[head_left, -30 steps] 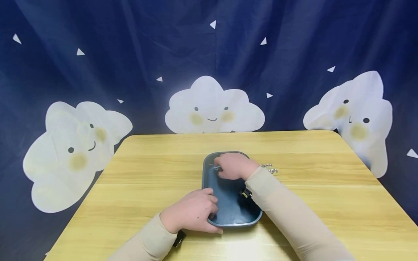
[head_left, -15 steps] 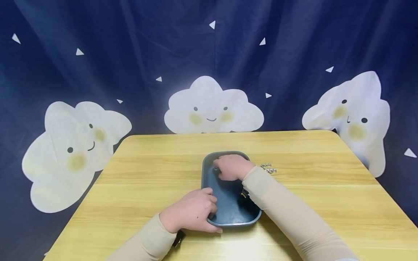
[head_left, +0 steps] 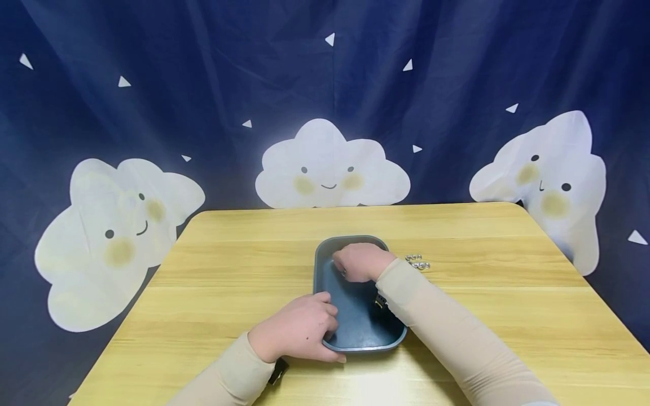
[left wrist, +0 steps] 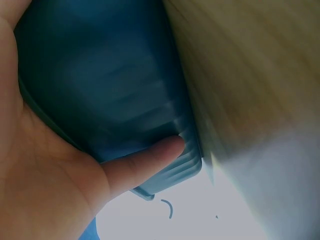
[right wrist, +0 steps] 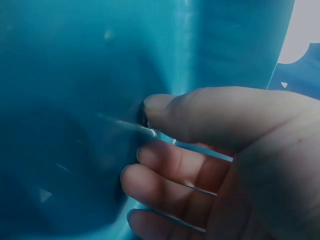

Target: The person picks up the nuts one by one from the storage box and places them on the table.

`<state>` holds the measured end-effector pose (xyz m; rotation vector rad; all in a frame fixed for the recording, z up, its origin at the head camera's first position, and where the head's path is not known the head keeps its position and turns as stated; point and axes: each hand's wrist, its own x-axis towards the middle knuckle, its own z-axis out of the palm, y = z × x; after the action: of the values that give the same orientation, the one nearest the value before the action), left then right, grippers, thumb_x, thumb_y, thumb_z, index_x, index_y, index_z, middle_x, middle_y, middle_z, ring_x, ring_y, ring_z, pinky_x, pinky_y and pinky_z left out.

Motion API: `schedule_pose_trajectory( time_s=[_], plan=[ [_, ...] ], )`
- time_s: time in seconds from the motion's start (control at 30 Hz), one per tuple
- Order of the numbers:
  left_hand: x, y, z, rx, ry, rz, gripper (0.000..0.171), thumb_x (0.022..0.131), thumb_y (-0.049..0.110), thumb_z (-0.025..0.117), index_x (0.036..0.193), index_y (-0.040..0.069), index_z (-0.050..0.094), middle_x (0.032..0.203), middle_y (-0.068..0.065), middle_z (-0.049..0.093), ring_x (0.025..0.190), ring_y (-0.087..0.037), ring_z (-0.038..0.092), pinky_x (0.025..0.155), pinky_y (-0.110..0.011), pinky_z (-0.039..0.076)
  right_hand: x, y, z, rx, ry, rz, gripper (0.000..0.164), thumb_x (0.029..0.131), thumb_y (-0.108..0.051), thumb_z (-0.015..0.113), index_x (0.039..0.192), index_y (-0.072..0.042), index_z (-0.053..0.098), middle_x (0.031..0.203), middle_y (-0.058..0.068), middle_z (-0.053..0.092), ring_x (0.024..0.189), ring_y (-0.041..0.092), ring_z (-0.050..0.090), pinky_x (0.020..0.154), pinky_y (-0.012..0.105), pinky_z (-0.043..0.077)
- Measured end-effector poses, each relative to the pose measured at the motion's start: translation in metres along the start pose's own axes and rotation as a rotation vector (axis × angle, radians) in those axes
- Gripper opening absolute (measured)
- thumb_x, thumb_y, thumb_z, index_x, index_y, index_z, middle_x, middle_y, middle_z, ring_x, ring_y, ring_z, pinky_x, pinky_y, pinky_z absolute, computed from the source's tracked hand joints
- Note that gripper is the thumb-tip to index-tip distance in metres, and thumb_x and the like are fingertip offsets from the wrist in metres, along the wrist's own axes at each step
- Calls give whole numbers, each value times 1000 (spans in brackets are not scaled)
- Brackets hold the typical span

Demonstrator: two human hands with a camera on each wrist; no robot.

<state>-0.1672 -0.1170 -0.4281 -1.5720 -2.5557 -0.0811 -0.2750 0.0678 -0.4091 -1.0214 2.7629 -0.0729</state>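
A dark blue rounded tray (head_left: 363, 327) lies on the table. My left hand (head_left: 299, 327) grips its near left rim, fingers curled over into the tray; the left wrist view shows the thumb (left wrist: 145, 167) against the outer wall. Inside the far part of the tray, my right hand (head_left: 363, 262) reaches down with curled fingers. In the right wrist view a small shiny piece (right wrist: 144, 120), dark and silvery, sits at the tip of the thumb and looks pinched there. Its exact kind cannot be made out, as the fingers cover most of it.
Several small silver pieces (head_left: 418, 265) lie in two short rows on the wooden table (head_left: 228, 270), just right of the tray near my right sleeve. A dark blue curtain (head_left: 213, 84) with clouds hangs behind the table's far edge.
The right hand's fingertips have drawn in and slightly down inside the tray; the small shiny piece seen beside them earlier is now mostly covered. Left hand and tray hold nearly still.
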Motion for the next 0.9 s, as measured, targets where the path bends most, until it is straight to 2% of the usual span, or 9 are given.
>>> schedule_pose_trajectory(
  time_s=[0.3, 0.57, 0.9],
  plan=[
    [0, 0, 0, 7, -7, -3, 55, 76, 69, 74, 55, 26, 45, 63, 16, 33, 67, -11, 29, 62, -22, 27, -1, 0, 1, 13, -22, 12, 18, 94, -10, 65, 79, -18, 57, 60, -6, 45, 55, 12, 45, 55, 26, 37],
    [0, 0, 1, 13, -1, 0, 55, 76, 69, 73, 54, 26, 46, 63, 16, 33, 67, -11, 30, 63, -22, 29, 0, 1, 2, -16, -30, 0, 33, 94, -13, 61, 63, -19, 50, 53, -6, 37, 48, 11, 41, 50, 26, 36],
    [0, 0, 1, -1, -12, -4, 54, 76, 69, 73, 55, 26, 46, 64, 15, 33, 67, -11, 29, 64, -22, 28, -10, 1, -5, 16, -51, -26, 29, 85, -12, 64, 62, -20, 49, 52, -7, 35, 48, 12, 35, 51, 27, 33]
  ],
)
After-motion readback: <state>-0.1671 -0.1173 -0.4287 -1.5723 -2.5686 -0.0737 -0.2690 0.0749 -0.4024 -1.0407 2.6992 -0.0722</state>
